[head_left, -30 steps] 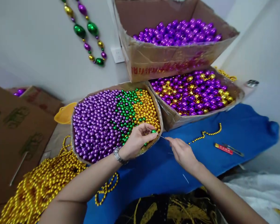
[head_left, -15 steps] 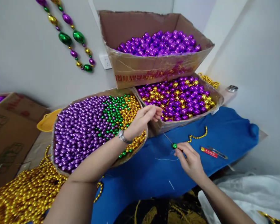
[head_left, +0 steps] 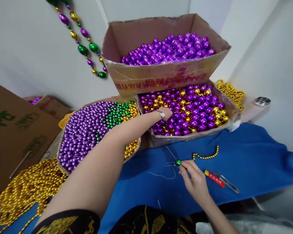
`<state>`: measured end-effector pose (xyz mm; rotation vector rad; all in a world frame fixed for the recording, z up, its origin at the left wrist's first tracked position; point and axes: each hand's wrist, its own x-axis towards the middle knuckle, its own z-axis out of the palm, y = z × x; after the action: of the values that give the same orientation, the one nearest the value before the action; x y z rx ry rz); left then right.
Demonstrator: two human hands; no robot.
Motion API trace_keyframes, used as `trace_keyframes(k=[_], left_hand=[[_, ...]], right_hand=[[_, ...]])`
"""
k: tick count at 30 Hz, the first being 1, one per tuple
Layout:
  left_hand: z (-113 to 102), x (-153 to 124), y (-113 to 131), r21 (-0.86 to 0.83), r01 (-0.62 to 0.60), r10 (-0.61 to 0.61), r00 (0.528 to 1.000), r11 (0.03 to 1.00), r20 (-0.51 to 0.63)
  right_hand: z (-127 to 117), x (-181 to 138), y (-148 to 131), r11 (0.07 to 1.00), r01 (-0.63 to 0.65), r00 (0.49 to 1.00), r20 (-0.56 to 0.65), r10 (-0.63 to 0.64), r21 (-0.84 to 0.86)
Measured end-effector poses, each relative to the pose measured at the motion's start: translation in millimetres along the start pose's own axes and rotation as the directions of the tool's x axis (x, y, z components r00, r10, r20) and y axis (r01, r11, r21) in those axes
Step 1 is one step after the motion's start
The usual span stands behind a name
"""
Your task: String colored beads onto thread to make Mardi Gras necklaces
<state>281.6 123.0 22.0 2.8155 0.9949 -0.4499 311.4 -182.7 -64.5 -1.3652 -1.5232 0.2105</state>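
Observation:
Between the thumb and fingers of my right hand (head_left: 194, 177) is a shiny green bead (head_left: 178, 162), with a thin needle (head_left: 171, 152) pointing up and left from it. A loose white thread (head_left: 162, 176) trails over the blue cloth (head_left: 141, 191) beside it. My left hand (head_left: 167, 113), with a watch at the wrist, reaches down into the lower box of large purple and gold beads (head_left: 192, 113); its fingers are hidden from view. My left forearm crosses over the box of small purple, green and gold beads (head_left: 85, 130).
An upper box of purple beads (head_left: 171, 48) stands behind. On the cloth lie a short gold bead chain (head_left: 207, 157), a red-and-yellow packet (head_left: 215, 178) and a slim metal tool (head_left: 228, 183). Gold bead strands (head_left: 36, 185) are heaped at left; a bottle (head_left: 257, 107) stands right.
My left hand has moved forward and right, from above the box edge into the purple and gold beads. My right hand keeps its pinch on the green bead. The camera view has shifted.

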Motion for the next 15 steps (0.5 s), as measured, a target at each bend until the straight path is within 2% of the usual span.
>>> trace_keyframes(k=[3,6,9,10,11,12,13,15], left_hand=[[1.7,2.8,0.3,-0.046,0.014,-0.014,1.0,0.999,-0.003],[-6.4,-5.3,-3.9,-0.138,0.0,-0.007,0.999,0.99,-0.048],[-21.3,-32.7,-12.0,-0.244,-0.037,-0.003,0.987,0.969,-0.163],[-25.1,-47.2,-14.3,-0.347,-0.074,-0.006,0.974,0.935,-0.225],[-27.1,-64.0,-15.6,-0.503,-0.136,-0.015,0.958,0.853,-0.285],[-27.0,-82.5,-15.6,-0.682,-0.217,-0.036,0.941,0.699,-0.336],[-24.5,-101.8,-14.0,-0.832,-0.295,-0.069,0.927,0.469,-0.368],[-13.0,-139.5,-6.1,-0.93,-0.367,-0.13,0.923,-0.025,-0.361]], right_hand=[[-3.4,1.2,4.3,1.0,0.002,1.0,-0.007,-0.002,0.01],[-8.4,4.6,5.7,1.0,0.025,0.999,-0.023,-0.025,0.004],[-15.5,9.0,6.5,0.998,0.053,0.997,-0.048,-0.054,-0.027],[-18.0,10.7,6.7,0.997,0.059,0.996,-0.059,-0.061,-0.039],[-20.3,12.5,6.8,0.997,0.065,0.995,-0.069,-0.068,-0.051],[-22.3,14.4,6.7,0.996,0.068,0.995,-0.074,-0.073,-0.06],[-23.8,16.3,6.2,0.995,0.071,0.994,-0.073,-0.076,-0.068],[-25.1,20.0,4.3,0.993,0.08,0.995,-0.053,-0.085,-0.082]])
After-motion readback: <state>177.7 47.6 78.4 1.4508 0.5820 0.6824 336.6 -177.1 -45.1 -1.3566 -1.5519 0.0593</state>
